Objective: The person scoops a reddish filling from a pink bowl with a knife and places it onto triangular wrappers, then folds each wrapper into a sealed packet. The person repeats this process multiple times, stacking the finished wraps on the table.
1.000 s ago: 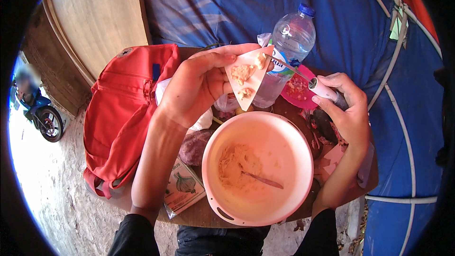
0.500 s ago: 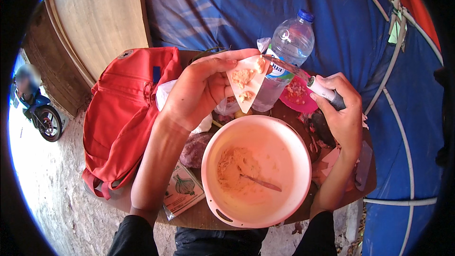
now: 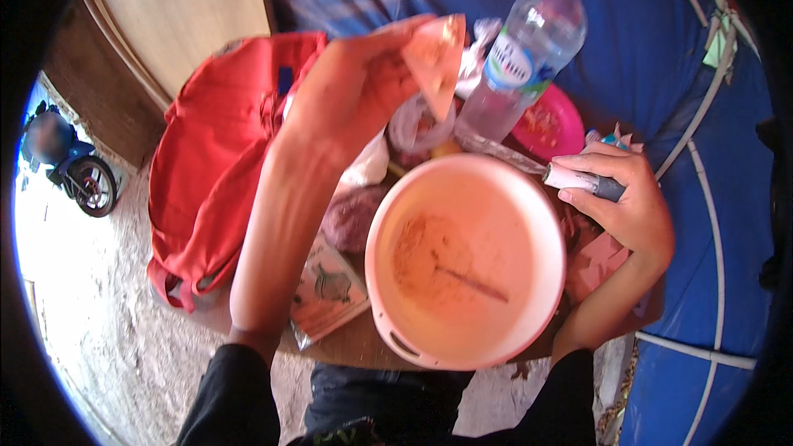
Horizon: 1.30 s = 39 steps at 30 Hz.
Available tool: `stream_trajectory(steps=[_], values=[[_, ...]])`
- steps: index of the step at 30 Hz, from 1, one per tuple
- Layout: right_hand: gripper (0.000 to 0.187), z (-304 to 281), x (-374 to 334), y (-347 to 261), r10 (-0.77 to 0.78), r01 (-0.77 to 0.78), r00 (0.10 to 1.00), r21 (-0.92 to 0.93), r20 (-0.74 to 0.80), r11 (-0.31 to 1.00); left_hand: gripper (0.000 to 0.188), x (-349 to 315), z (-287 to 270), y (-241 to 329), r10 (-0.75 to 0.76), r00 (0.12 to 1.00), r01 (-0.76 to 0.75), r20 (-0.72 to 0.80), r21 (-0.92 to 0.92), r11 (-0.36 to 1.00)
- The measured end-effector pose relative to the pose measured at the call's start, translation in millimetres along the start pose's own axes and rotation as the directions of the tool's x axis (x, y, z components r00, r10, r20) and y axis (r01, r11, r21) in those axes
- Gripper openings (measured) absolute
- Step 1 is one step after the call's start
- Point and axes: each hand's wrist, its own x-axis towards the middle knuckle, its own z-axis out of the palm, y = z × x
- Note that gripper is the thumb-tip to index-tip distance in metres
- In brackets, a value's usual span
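Note:
My left hand [image 3: 347, 87], raised beyond the basin, grips a thin pale triangular piece [image 3: 436, 70] by its left side. Dabs of a beige mixture cling to that piece. My right hand [image 3: 632, 198] is closed around the whitish and dark handle of a knife [image 3: 574, 179], to the right of the basin. The knife's blade cannot be made out now. Between my forearms stands a large pale basin [image 3: 524, 235]. Some beige paste [image 3: 421, 252] lies in its left part, with a spoon [image 3: 471, 282] resting in it.
A water bottle [image 3: 510, 70] stands behind the basin, beside a pink dish [image 3: 549, 128] of chopped bits. At left lie a red backpack [image 3: 215, 173], a purplish bundle [image 3: 351, 219] and a flat packet [image 3: 326, 289]. A person [image 3: 45, 136] and a motorbike [image 3: 87, 186] are farther left.
My right hand has drawn the knife away from the triangular piece, to the right and nearer me. The left hand has lifted the piece farther off. The view has shifted slightly.

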Motion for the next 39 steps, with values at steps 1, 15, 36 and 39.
stream_trajectory(steps=[1, 15, 36, 39], values=[[0.032, 6, -1, -2, 0.078, -0.091, 0.991, 0.123, 0.108, 0.988, 0.041, 0, -2, -5, 0.017, 0.999, -0.017, -0.027, -0.009, 1.000], [0.019, 45, 18, 10, 0.073, -0.148, 0.847, 0.102, 0.527, 0.984, 0.036, 17, -39, -22, -0.069, 0.997, 0.081, 0.045, -0.407, 0.910], [0.021, 65, 37, 7, -0.117, -0.117, 0.770, 0.320, 0.627, 0.940, 0.036, 10, -37, -14, -0.167, 0.975, 0.217, 0.145, -0.469, 0.856], [0.022, 53, 38, 8, -0.030, -0.209, 0.749, 0.279, 0.661, 0.937, 0.035, 10, -36, -13, -0.184, 0.982, 0.182, 0.048, -0.521, 0.834]])
